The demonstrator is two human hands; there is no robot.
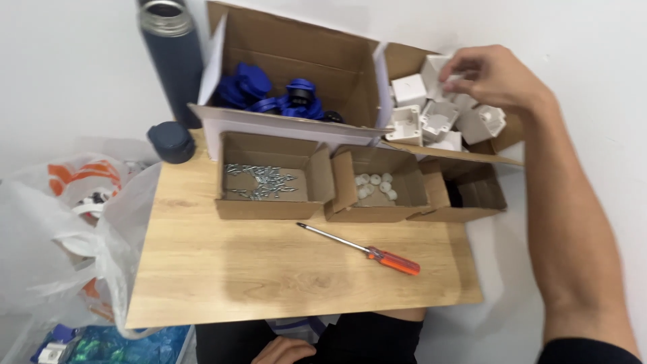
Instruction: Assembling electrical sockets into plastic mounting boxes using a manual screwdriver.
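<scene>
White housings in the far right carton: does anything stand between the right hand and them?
Nothing visible does. The right hand is already over the open carton, fingers closing on one of the white housings.

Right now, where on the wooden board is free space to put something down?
Bare wood lies on the wooden board left of the screwdriver, in front of the screw box. The back edge is crowded with cardboard boxes; the right hand reaches into the white housings.
</scene>
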